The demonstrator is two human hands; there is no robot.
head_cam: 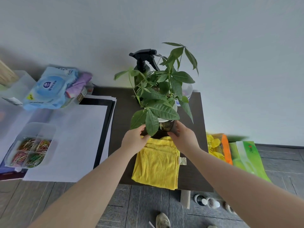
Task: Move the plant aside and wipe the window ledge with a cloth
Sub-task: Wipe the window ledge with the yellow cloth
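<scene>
The plant (160, 102) stands on the table (196, 145), a spray bottle (142, 69) behind it. The cloth (157, 163) lies before it.

print on blue wipes pack (49, 89), pot label (162, 125), green packet (246, 155), all too blurred to read

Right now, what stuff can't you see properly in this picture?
All from the head view:
- Bottom of the plant pot: covered by the left hand and right hand, so their grip underneath is hidden.
- Spray bottle: its body sits behind the leaves.
- White tub: mostly behind the leaves.
- Far end of the yellow cloth: under the pot and hands.
- Wipes pack: label too blurred to read.
</scene>
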